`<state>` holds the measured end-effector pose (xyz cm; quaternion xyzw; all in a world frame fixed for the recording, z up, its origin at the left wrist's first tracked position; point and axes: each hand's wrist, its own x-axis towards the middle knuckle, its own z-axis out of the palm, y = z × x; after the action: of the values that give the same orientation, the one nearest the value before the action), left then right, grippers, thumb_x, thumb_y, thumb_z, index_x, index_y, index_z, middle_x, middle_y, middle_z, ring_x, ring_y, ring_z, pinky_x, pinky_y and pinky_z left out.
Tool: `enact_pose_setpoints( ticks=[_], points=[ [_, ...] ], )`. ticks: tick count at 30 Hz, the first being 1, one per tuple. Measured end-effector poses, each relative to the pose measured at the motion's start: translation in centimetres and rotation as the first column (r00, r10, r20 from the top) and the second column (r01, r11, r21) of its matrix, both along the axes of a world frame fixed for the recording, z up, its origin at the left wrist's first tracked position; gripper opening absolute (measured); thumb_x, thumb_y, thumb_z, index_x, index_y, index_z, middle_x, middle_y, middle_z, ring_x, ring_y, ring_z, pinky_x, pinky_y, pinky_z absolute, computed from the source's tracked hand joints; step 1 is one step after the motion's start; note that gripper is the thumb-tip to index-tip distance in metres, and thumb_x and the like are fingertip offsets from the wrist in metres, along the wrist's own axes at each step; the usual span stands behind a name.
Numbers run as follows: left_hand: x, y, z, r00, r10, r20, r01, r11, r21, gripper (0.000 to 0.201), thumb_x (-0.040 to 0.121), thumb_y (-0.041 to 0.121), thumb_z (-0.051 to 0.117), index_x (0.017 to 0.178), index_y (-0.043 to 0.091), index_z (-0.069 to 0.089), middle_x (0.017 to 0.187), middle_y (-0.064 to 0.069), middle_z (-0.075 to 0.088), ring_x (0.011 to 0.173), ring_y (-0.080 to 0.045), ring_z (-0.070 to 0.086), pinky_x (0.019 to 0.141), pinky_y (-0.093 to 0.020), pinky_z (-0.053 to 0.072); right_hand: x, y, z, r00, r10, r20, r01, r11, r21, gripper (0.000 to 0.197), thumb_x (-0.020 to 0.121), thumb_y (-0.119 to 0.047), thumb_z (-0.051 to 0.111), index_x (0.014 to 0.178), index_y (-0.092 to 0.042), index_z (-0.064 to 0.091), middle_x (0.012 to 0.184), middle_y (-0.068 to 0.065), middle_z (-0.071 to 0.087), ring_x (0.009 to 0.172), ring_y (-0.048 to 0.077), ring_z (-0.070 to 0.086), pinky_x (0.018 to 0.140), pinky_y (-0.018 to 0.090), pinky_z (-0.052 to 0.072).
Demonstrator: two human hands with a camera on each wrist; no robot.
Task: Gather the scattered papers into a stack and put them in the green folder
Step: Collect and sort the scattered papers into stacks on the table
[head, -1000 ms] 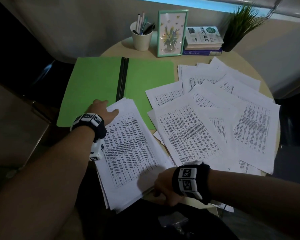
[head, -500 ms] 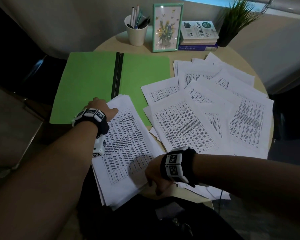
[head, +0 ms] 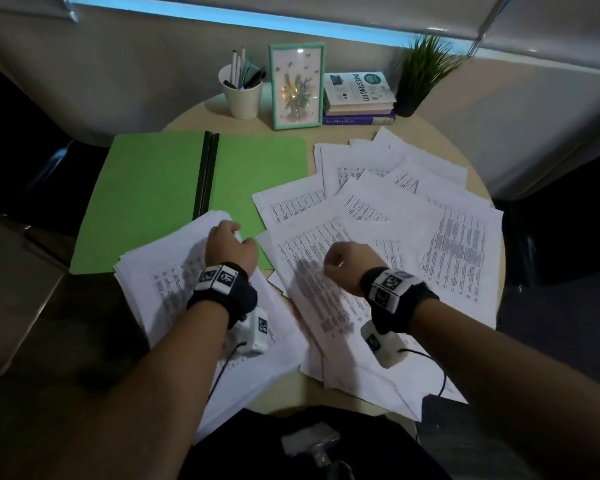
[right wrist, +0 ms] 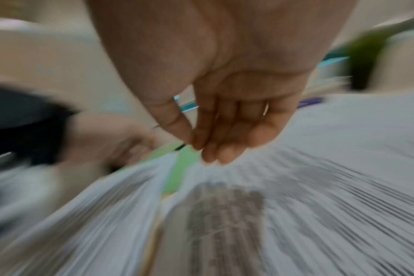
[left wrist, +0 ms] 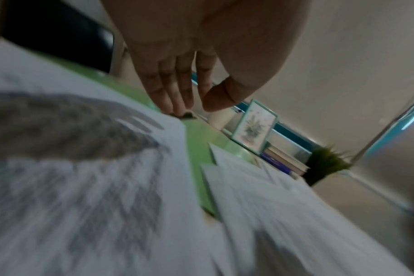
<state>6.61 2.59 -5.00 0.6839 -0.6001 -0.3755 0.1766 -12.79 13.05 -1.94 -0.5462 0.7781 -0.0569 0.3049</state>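
Loose papers, limp and slippery

Under our left hand (head: 230, 244), fingers straight: stack (head: 174, 282). Right hand (head: 347, 268) relaxed, empty, over scattered papers (head: 413, 220). We'd grip edges.

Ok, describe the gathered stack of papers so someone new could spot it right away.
On the round table, find the open green folder. The stack overlaps its near edge, under the left hand. Unlike the loose sheets fanned out rightward, it's one thick pile.

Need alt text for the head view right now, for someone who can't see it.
Left hand rests on a gathered paper stack overlapping the open green folder; right hand hovers, holding nothing, above scattered papers on the round table.
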Motion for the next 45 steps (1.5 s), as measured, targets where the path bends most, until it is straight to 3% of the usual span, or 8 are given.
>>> enact_pose_setpoints(
  ticks=[5,12,17,20,25,33,38,45],
  points=[
    [-4.1,4.0,-0.6,0.999,0.014,0.042,-0.027,0.938,0.344,0.068,0.091,0.029,0.057,0.147,0.005,0.026,0.145,-0.015,0.041,0.126,-0.034,0.047,0.095,-0.038,0.040,-5.7,3.9,-4.0,0.823,-0.542,0.167,0.561,0.821,-0.102,0.046,0.087,-0.042,0.056,0.128,-0.022,0.051,0.127,0.003,0.057,0.107,0.023,0.060,0.091,0.039,0.052],
    [-5.8,5.7,-2.2,0.994,0.095,0.047,-0.105,0.918,0.382,0.083,0.065,0.058,0.060,0.135,0.017,0.042,0.121,-0.008,0.056,0.108,-0.035,0.056,0.096,-0.040,0.044,-6.4,5.8,-5.2,0.861,-0.486,0.149,0.471,0.873,0.124,0.036,0.084,-0.021,0.064,0.118,-0.016,0.055,0.105,0.008,0.065,0.084,0.026,0.060,0.069,0.025,0.044],
    [-6.0,6.0,-1.8,0.999,0.049,-0.023,-0.042,0.969,0.243,0.026,0.082,0.028,0.071,0.104,0.015,0.063,0.108,-0.008,0.069,0.091,-0.028,0.064,0.088,-0.039,0.052,-8.4,6.4,-4.1,0.838,-0.455,0.302,0.457,0.887,0.068,0.014,0.089,-0.027,0.062,0.084,-0.015,0.068,0.074,0.003,0.063,0.065,0.018,0.056,0.054,0.019,0.038],
    [-6.8,5.5,-0.7,0.999,0.006,-0.048,-0.001,0.993,0.119,0.023,0.089,0.021,0.066,0.107,0.007,0.066,0.108,-0.011,0.068,0.097,-0.031,0.063,0.091,-0.041,0.050,-10.6,7.2,-3.6,0.787,-0.501,0.359,0.537,0.844,0.000,0.026,0.091,-0.041,0.058,0.089,-0.016,0.068,0.089,0.005,0.067,0.078,0.019,0.059,0.070,0.025,0.046],
    [-7.2,5.1,0.1,1.000,0.009,-0.017,-0.007,0.996,0.085,0.028,0.093,0.016,0.061,0.117,0.001,0.061,0.110,-0.014,0.065,0.094,-0.027,0.057,0.087,-0.035,0.046,-12.7,7.8,-5.2,0.844,-0.536,-0.018,0.535,0.842,0.071,0.092,0.068,-0.056,0.077,0.137,-0.012,0.035,0.135,0.013,0.041,0.122,0.033,0.047,0.098,0.047,0.046],
    [-5.1,6.9,-1.6,0.998,0.058,0.012,-0.059,0.983,0.172,0.031,0.094,0.017,0.060,0.119,-0.001,0.061,0.111,-0.013,0.064,0.096,-0.027,0.055,0.088,-0.035,0.044,-14.3,7.5,-5.6,0.796,-0.573,0.196,0.583,0.813,0.007,0.013,0.085,-0.020,0.067,0.096,-0.016,0.064,0.083,0.004,0.067,0.073,0.025,0.063,0.069,0.032,0.056],
    [-4.3,7.0,-2.8,0.994,0.099,0.042,-0.106,0.967,0.231,0.027,0.094,0.018,0.061,0.114,0.000,0.062,0.108,-0.016,0.064,0.091,-0.029,0.055,0.087,-0.036,0.045,-17.7,7.7,-2.7,0.655,-0.632,0.413,0.727,0.676,-0.119,0.005,0.094,-0.013,0.056,0.097,-0.017,0.056,0.087,0.003,0.062,0.067,0.018,0.058,0.049,0.019,0.040],
    [-3.8,5.4,-5.2,0.983,0.029,0.181,-0.080,0.956,0.283,0.046,0.091,0.016,0.060,0.135,0.007,0.051,0.136,-0.014,0.055,0.119,-0.036,0.054,0.104,-0.046,0.044,-22.7,5.6,2.4,0.757,-0.524,0.389,0.651,0.651,-0.390,0.014,0.091,-0.022,0.057,0.104,-0.024,0.059,0.089,0.002,0.064,0.074,0.023,0.061,0.069,0.032,0.048]
  ],
)
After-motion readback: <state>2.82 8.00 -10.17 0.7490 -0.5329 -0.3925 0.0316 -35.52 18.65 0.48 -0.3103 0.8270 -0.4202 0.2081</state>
